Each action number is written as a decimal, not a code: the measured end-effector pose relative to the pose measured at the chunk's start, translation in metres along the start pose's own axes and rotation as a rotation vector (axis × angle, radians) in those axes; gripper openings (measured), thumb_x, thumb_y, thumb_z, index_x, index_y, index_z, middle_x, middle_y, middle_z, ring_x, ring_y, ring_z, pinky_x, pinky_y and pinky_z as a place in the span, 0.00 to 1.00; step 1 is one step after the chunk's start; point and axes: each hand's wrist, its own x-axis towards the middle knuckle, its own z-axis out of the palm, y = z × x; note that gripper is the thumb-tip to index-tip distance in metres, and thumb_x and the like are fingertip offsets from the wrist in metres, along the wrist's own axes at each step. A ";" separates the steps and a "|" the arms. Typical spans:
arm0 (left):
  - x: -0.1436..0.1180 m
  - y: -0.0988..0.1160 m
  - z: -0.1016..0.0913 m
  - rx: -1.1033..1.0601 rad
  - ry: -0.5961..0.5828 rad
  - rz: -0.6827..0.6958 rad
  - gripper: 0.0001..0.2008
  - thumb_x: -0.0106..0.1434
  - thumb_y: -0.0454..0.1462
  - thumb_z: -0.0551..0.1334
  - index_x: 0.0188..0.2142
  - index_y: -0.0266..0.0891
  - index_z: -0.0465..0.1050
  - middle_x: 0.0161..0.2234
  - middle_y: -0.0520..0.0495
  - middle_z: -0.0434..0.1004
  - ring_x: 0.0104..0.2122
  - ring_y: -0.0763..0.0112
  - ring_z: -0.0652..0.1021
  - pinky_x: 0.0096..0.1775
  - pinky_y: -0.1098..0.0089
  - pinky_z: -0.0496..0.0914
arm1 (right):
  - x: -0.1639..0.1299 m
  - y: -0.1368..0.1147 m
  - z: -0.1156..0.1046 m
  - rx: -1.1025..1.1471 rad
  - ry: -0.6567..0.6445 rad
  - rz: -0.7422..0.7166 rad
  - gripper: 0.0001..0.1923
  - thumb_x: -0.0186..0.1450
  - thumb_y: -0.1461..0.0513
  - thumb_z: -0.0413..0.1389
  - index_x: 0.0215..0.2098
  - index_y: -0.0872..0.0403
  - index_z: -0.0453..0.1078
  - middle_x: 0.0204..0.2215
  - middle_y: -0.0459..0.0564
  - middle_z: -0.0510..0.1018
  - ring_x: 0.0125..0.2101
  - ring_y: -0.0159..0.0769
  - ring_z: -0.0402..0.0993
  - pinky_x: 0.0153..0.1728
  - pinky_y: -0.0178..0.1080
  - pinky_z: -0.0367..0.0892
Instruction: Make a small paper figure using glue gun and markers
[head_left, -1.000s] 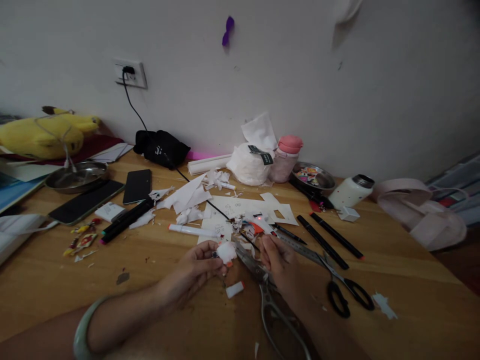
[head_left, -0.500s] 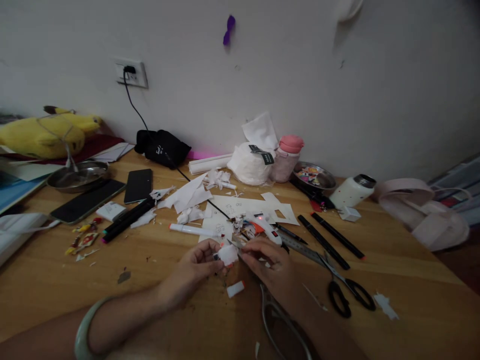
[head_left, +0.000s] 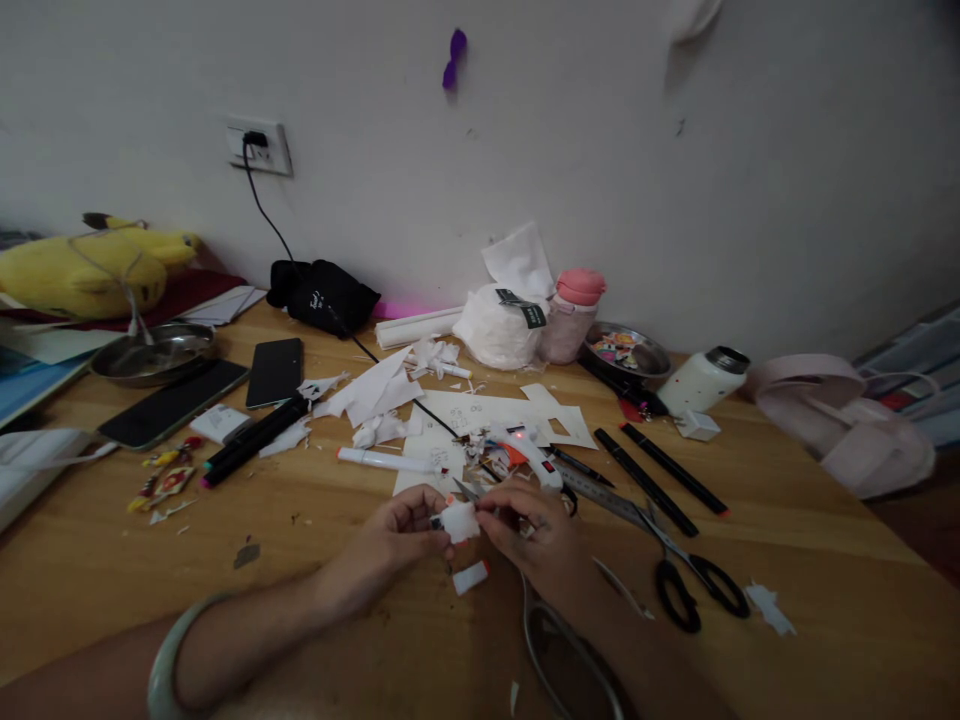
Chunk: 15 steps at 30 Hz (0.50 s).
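A small white paper piece [head_left: 459, 522] with orange bits at its edges is pinched between the thumb and fingers of my left hand [head_left: 401, 530]. My right hand [head_left: 534, 522] is closed, its thumb and fingertips at the right edge of the same piece. Metal-handled scissors [head_left: 559, 645] extend from below my right hand, their blade tip [head_left: 463, 490] showing just above the paper. Whether my right hand also bears on the scissors is hidden. A short white block with an orange end [head_left: 470, 577] lies on the table below the paper.
Black-handled scissors [head_left: 697, 585], a ruler [head_left: 600, 495] and black markers [head_left: 646, 482] lie to the right. A white glue gun [head_left: 536, 458] with a red light rests beyond my hands among paper scraps [head_left: 375, 385]. Phones [head_left: 176, 402] and a metal dish [head_left: 154, 355] are left.
My right fingertips have come in against the right edge of the paper piece, which has turned slightly. The view has shifted a little; the table items stay put.
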 end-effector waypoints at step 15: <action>-0.002 0.003 0.003 -0.083 0.022 -0.071 0.10 0.45 0.30 0.67 0.28 0.35 0.69 0.26 0.52 0.73 0.26 0.76 0.72 0.30 0.76 0.64 | 0.004 0.000 -0.008 0.401 0.104 0.318 0.14 0.59 0.56 0.45 0.21 0.56 0.55 0.16 0.41 0.57 0.18 0.25 0.53 0.19 0.29 0.52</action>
